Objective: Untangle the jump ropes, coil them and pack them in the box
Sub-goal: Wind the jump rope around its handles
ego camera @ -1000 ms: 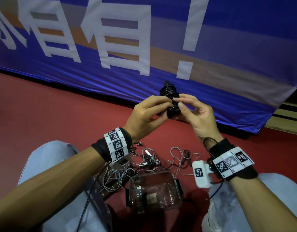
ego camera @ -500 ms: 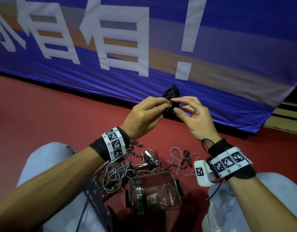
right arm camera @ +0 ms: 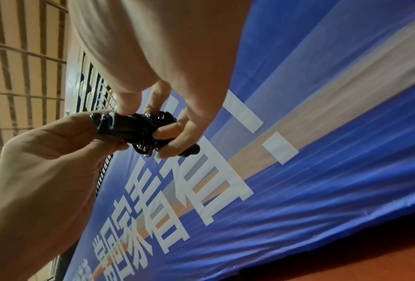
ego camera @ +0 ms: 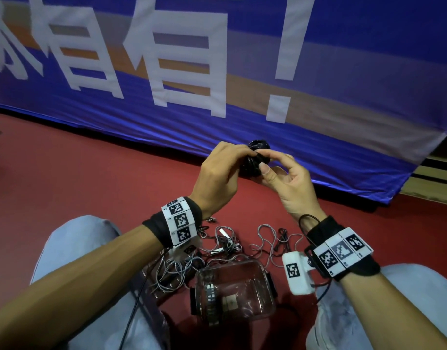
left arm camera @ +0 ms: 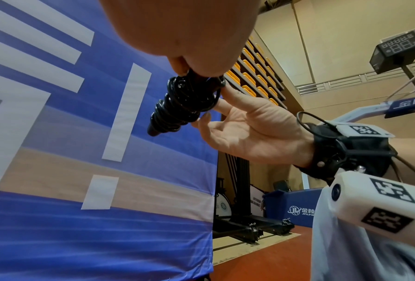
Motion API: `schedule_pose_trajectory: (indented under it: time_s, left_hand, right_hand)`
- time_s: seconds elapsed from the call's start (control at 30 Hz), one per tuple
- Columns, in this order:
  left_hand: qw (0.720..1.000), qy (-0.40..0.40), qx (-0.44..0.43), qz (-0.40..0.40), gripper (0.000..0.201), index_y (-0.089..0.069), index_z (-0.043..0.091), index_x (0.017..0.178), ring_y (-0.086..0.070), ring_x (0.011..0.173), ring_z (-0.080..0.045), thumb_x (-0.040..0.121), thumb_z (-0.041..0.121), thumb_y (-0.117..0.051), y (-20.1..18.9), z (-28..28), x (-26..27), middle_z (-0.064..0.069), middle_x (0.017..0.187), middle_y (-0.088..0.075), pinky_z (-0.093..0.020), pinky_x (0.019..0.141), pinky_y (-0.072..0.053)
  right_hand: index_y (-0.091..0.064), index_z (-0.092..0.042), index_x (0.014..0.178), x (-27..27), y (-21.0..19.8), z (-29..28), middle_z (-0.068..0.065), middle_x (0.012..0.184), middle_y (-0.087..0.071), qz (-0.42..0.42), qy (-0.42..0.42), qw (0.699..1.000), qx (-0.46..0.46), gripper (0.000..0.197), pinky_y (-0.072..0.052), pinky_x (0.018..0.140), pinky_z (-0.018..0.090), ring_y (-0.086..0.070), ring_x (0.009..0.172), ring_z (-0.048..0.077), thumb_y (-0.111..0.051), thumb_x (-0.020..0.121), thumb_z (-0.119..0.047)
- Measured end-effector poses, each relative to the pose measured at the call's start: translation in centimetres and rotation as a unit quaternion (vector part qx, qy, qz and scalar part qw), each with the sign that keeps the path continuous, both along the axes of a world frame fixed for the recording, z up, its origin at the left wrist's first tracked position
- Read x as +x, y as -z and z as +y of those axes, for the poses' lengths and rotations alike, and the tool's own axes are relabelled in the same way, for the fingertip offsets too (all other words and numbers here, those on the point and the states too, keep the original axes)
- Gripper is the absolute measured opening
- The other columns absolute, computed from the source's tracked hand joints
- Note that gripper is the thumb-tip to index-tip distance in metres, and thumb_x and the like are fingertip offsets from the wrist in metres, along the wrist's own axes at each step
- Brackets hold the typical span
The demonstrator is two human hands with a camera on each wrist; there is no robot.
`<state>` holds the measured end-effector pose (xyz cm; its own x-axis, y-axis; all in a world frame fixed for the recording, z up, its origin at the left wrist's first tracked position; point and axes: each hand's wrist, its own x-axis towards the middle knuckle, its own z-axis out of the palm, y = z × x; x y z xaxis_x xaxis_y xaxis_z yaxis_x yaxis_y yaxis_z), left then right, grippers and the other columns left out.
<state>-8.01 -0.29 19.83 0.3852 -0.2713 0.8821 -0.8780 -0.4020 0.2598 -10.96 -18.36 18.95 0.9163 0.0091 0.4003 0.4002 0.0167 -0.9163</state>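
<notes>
Gripping the black jump rope bundle with the left hand, fingers curled round its handle end. Pinching the last turns of cord with the right hand, thumb and fingertips closed on the coil. Holding it raised above the floor, in front of the banner. Probably tucking the tail: keeping tension, avoiding slack. Waiting below, between the knees: the clear box and tangled grey ropes.

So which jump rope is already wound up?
The black jump rope, coiled tight around its handles, held by both hands. The grey ropes lie loose and tangled on the floor.
</notes>
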Motion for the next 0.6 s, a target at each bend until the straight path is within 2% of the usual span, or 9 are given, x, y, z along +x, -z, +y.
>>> schedule_pose_trajectory:
  time_s: [0.1, 0.13, 0.2, 0.27, 0.4, 0.5, 0.6]
  left_hand:
    - [1.0, 0.002, 0.008, 0.007, 0.033, -0.068, -0.004, 0.107, -0.06, 0.093, -0.028, 0.081, -0.022, -0.055, 0.0, 0.0, -0.1, -0.01, 0.104, -0.068, -0.035, 0.084, -0.051]
    - [1.0, 0.002, 0.011, 0.011, 0.033, -0.068, -0.004, 0.106, -0.06, 0.093, -0.027, 0.081, -0.022, -0.055, 0.0, -0.1, -0.2, -0.01, 0.103, -0.068, -0.035, 0.084, -0.051]
    - [1.0, -0.002, 0.016, 0.023, 0.031, -0.067, -0.004, 0.106, -0.06, 0.092, -0.026, 0.082, -0.021, -0.056, 0.2, -0.2, -0.2, -0.009, 0.101, -0.067, -0.034, 0.084, -0.05]
    - [0.999, -0.011, 0.014, 0.038, 0.03, -0.067, -0.002, 0.107, -0.06, 0.092, -0.025, 0.084, -0.018, -0.056, 0.4, -0.3, -0.1, -0.008, 0.1, -0.067, -0.032, 0.083, -0.05]
    - [0.998, -0.021, 0.011, 0.057, 0.025, -0.067, 0.001, 0.107, -0.059, 0.093, -0.022, 0.088, -0.011, -0.055, 0.3, -0.4, 0.0, -0.006, 0.1, -0.067, -0.032, 0.083, -0.049]
    - [0.998, -0.017, 0.019, 0.057, 0.025, -0.066, 0.0, 0.105, -0.059, 0.092, -0.024, 0.086, -0.012, -0.054, 0.1, -0.3, 0.1, -0.006, 0.099, -0.066, -0.034, 0.083, -0.049]
    - [0.998, -0.015, 0.032, 0.058, 0.026, -0.065, 0.0, 0.105, -0.057, 0.091, -0.025, 0.085, -0.013, -0.053, 0.2, -0.3, 0.2, -0.006, 0.098, -0.065, -0.036, 0.081, -0.049]
  right_hand:
    - [-0.07, -0.019, 0.121, -0.1, -0.5, -0.2, 0.011, 0.127, -0.048, -0.027, 0.022, 0.998, -0.055, 0.03, -0.061, 0.079, 0.031, -0.07, 0.095, 0.012, -0.071, 0.092, -0.022]
    - [-0.07, -0.018, 0.119, -0.1, -0.5, -0.3, 0.011, 0.126, -0.046, -0.038, 0.041, 0.995, -0.078, 0.028, -0.06, 0.078, 0.028, -0.068, 0.092, 0.01, -0.071, 0.092, -0.023]
    - [-0.073, -0.021, 0.113, 0.0, 0.0, -0.1, 0.01, 0.124, -0.047, -0.056, 0.078, 0.99, -0.107, 0.021, -0.059, 0.079, 0.026, -0.066, 0.093, 0.014, -0.072, 0.093, -0.024]
    - [-0.075, -0.022, 0.109, 0.0, 0.5, 0.2, 0.009, 0.121, -0.052, -0.071, 0.105, 0.986, -0.105, 0.015, -0.057, 0.083, 0.028, -0.064, 0.097, 0.019, -0.073, 0.094, -0.02]
    - [-0.076, -0.014, 0.112, -0.2, 0.8, 0.7, 0.013, 0.116, -0.056, -0.071, 0.113, 0.987, -0.085, 0.017, -0.057, 0.08, 0.022, -0.064, 0.092, 0.008, -0.071, 0.095, -0.012]
    - [-0.074, -0.015, 0.117, -0.2, 0.6, 0.6, 0.01, 0.115, -0.058, -0.073, 0.099, 0.986, -0.112, 0.02, -0.059, 0.084, 0.027, -0.067, 0.097, 0.011, -0.069, 0.097, -0.014]
    - [-0.074, -0.005, 0.112, -0.4, 0.5, 0.9, 0.015, 0.112, -0.056, -0.083, 0.097, 0.988, -0.086, 0.018, -0.061, 0.074, 0.026, -0.067, 0.09, 0.008, -0.069, 0.096, -0.006]
